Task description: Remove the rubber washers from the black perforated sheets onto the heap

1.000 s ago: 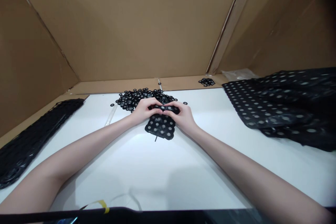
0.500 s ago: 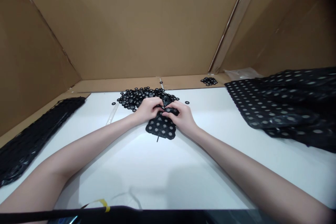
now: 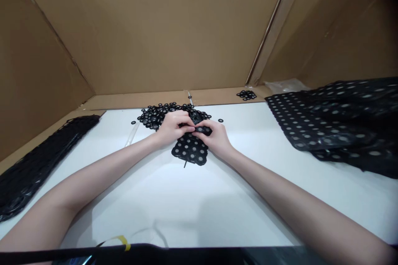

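A small black rubber sheet with rows of pale round spots lies on the white table, a thin tab jutting from its near edge. My left hand is closed, thumb and fingertips pinched at the far part of this sheet. Close beside it, my right hand pinches the folded-up far edge from the right. The fingertips of both hands nearly meet, and what lies exactly between them is mostly hidden. Just behind the hands is a pile of loose black rings, partly covered by my left hand.
A long stack of black sheets lies at the left. Large dotted black sheets are heaped at the right, near a clear plastic bag. A smaller ring cluster sits at the back. Cardboard walls enclose the white table.
My left hand has shifted slightly, its fingers now closer to the right hand's fingertips. The right hand keeps its pinch on the sheet. The whole view has moved a little.
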Tool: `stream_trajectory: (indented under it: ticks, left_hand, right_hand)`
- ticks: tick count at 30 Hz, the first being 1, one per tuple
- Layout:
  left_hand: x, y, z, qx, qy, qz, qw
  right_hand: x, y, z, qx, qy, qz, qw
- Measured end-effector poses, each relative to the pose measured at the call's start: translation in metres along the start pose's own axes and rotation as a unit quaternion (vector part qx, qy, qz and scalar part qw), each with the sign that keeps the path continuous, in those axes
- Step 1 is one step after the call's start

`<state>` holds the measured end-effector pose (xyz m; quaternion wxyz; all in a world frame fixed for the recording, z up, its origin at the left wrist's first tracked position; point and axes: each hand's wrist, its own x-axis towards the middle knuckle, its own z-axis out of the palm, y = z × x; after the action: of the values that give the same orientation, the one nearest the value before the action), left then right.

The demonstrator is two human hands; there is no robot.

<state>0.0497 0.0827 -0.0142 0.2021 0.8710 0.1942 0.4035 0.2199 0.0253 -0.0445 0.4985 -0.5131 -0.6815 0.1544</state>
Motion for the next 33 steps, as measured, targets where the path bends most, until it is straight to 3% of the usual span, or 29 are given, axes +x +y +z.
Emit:
stream_trajectory:
  ticks: [2, 5, 7, 9, 12, 16, 19, 22, 25, 28, 30, 33]
  left_hand:
    - [0.001, 0.001, 0.005, -0.097, 0.049, -0.123, 0.986]
    - [0.006, -0.002, 0.01, -0.265, 0.142, -0.277, 0.913]
    - [0.013, -0.008, 0.007, -0.323, 0.2, -0.314, 0.87]
    - [0.019, -0.016, -0.002, -0.337, 0.245, -0.316, 0.853]
    - [0.024, -0.031, -0.019, -0.306, 0.28, -0.289, 0.863]
    - [0.017, -0.049, -0.028, -0.141, 0.208, -0.253, 0.934]
    - [0.012, -0.054, -0.025, 0.031, 0.15, -0.224, 0.962]
    - [0.01, -0.043, -0.022, 0.156, 0.14, -0.187, 0.96]
    - [0.01, -0.021, -0.018, 0.144, 0.105, -0.055, 0.982]
    - [0.008, -0.003, -0.007, 0.088, -0.006, 0.087, 0.992]
    - [0.004, 0.002, 0.004, 0.074, -0.03, 0.127, 0.989]
    - [-0.001, 0.003, 0.016, 0.074, 0.012, 0.118, 0.99]
  right_hand:
    - [-0.001, -0.003, 0.001, 0.003, -0.001, 0.006, 1.0]
    - [-0.002, -0.005, 0.002, 0.019, -0.002, 0.017, 1.0]
    - [-0.003, -0.005, 0.002, 0.029, -0.005, 0.018, 0.999]
    - [-0.004, -0.005, 0.003, 0.032, -0.004, 0.023, 0.999]
    - [-0.005, -0.004, 0.002, 0.036, -0.012, 0.017, 0.999]
    - [-0.005, -0.003, 0.0, 0.083, -0.049, -0.007, 0.995]
    - [-0.004, -0.001, -0.001, 0.15, -0.039, 0.045, 0.987]
    - [-0.003, 0.002, 0.0, 0.205, -0.018, 0.107, 0.973]
    - [-0.002, 0.006, 0.002, 0.221, -0.003, 0.127, 0.967]
    - [-0.002, 0.008, 0.003, 0.223, 0.005, 0.129, 0.966]
    - [-0.002, 0.008, 0.003, 0.218, 0.006, 0.113, 0.969]
    - [-0.003, 0.005, 0.003, 0.197, -0.006, 0.084, 0.977]
